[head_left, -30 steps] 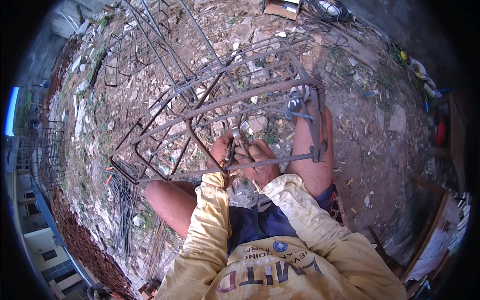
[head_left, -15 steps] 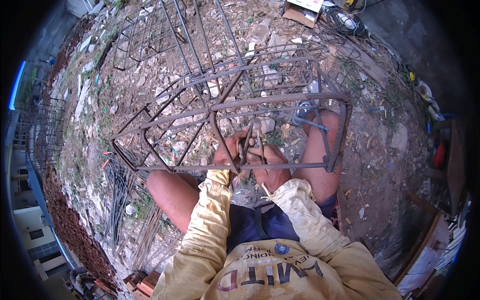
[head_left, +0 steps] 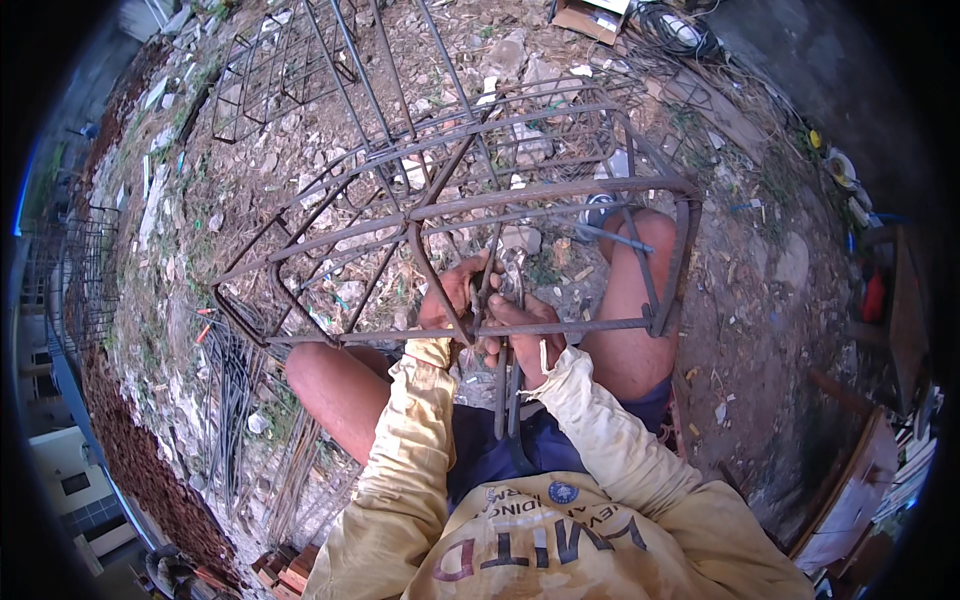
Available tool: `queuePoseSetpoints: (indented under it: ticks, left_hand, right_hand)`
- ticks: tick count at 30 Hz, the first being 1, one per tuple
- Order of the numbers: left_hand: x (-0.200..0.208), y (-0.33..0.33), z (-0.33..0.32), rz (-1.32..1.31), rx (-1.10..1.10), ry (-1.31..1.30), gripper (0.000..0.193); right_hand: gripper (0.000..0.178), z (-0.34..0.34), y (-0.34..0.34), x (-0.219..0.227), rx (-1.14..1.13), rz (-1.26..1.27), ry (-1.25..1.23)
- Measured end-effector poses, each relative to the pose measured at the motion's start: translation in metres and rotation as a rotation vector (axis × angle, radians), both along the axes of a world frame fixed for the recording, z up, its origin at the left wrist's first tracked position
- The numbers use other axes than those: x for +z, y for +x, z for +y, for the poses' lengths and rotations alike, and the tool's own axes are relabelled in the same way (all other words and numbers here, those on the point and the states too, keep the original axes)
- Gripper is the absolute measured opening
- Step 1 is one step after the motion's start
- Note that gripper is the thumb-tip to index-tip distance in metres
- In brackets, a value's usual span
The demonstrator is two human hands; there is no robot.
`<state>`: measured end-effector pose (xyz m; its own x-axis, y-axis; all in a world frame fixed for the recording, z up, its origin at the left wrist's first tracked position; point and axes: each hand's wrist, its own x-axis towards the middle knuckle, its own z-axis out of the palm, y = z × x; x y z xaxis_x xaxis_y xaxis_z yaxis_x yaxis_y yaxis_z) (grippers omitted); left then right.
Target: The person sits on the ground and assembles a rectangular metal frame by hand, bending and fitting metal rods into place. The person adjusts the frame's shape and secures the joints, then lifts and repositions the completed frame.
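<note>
A cage of rusty steel reinforcing bars [head_left: 560, 192] spans the space in front of my knees. My left hand [head_left: 448, 298] is closed at the cage's middle, around where upright bars meet the near lengthwise bar. Whether it grips a bar or a thin wire there is hidden by the fingers. Beside it, my right hand [head_left: 530, 318] is closed around steel pincers [head_left: 506, 390]. Their jaws show beyond my fingers, and the two long handles extend back toward my lap. My right fingertips are close to the left ones at the same joint.
Stony ground [head_left: 250, 200] with rubble and litter surrounds me. Loose rods [head_left: 235, 400] lie at the left, and another bar cage [head_left: 270, 85] lies far left. A cardboard box [head_left: 590, 20] and coiled cable [head_left: 680, 35] are at the back. Wooden boards [head_left: 850, 490] stand at right.
The pincers have swung so that their handles now show below my right hand. Both hands stay at the same joint. The whole view has shifted slightly.
</note>
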<state>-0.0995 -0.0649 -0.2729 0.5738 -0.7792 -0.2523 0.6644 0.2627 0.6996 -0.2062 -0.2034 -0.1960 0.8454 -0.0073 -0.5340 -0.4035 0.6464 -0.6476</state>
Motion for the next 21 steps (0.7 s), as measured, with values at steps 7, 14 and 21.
queuePoseSetpoints:
  ticks: [7, 14, 21]
  left_hand:
    - [0.004, 0.007, 0.005, 0.002, -0.059, 0.189, 0.037]
    - [0.047, -0.012, -0.017, 0.254, 0.210, 0.273, 0.029]
    - [-0.012, -0.010, 0.005, 0.084, 0.138, 0.005, 0.051]
  right_hand:
    - [0.021, 0.006, 0.000, -0.005, -0.033, 0.071, 0.356]
    - [0.030, -0.007, -0.006, -0.006, 0.017, 0.012, 0.062]
    - [0.033, -0.029, -0.044, -0.007, 0.211, -0.072, -0.200]
